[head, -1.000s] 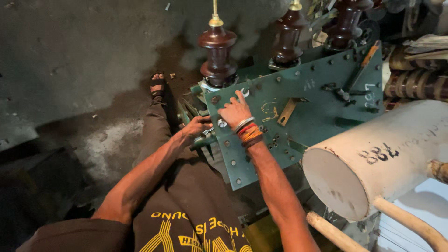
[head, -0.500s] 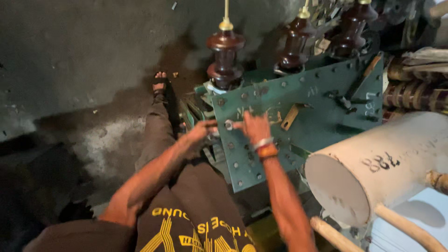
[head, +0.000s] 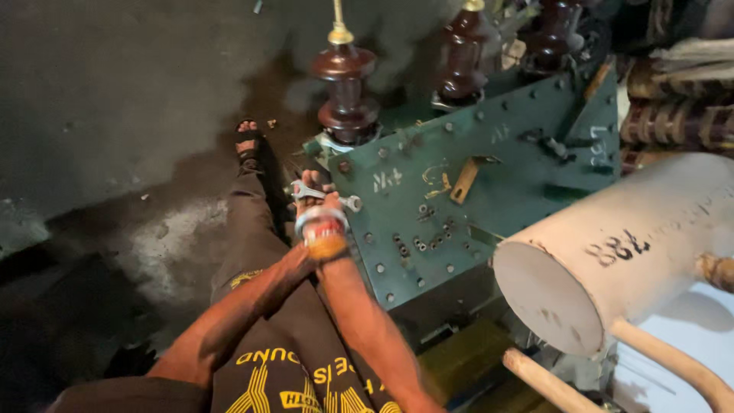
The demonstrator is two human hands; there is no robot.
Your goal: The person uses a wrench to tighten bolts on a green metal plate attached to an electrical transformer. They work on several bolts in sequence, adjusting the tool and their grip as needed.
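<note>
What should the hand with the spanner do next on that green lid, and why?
Probably swing the spanner a little way round to turn a bolt. The right hand grips it at the left edge of the green transformer cover, where bolts line the rim. The left hand is mostly hidden behind the right wrist, so I cannot tell what it holds or whether the spanner sits on a bolt.

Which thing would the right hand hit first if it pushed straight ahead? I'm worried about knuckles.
Probably the brown insulator base on the green cover plate; the right hand, gripping a wrench, points that way. Depth unclear.
</note>
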